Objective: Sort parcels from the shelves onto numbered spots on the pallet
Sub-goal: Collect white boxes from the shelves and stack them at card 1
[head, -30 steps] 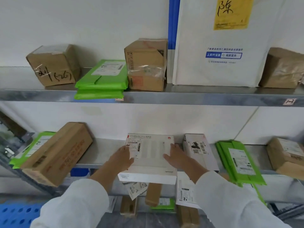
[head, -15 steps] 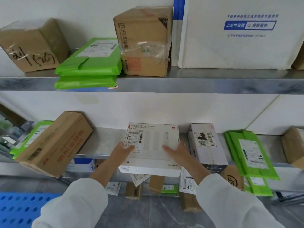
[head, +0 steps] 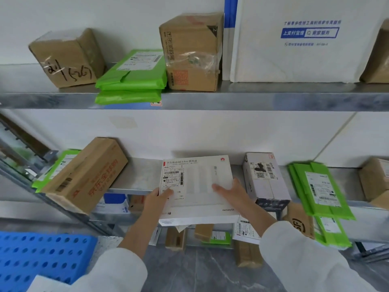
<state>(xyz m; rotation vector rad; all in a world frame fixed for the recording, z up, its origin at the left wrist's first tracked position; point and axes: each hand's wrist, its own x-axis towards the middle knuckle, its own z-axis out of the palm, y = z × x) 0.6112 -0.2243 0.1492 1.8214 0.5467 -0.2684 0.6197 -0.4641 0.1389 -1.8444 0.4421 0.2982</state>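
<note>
The left hand [head: 156, 200] grips the left edge of the flat white box [head: 200, 186], with the thumb on top near the shipping label. The right hand [head: 233, 193] holds the right edge of the same box, its thumb also lying on the lid. Both arms are in white sleeves [head: 311, 260]. The back part of the white box is over the middle shelf [head: 136, 179], and its front part sticks out past the edge of this shelf; I cannot tell if it rests there or is lifted. Just beside it on the right stands a small white parcel [head: 265, 180], and farther right lie green mailers [head: 320, 190]. On the left a long brown carton [head: 84, 175] lies at an angle and hangs over the shelf edge. The upper shelf [head: 252, 95] carries a brown box with handwriting [head: 67, 57], a stack of green bags [head: 132, 77], a taped brown box [head: 191, 53] and a big white bag [head: 294, 39]. The blue pallet [head: 42, 256] shows at the lower left, well apart from the hands.
</note>
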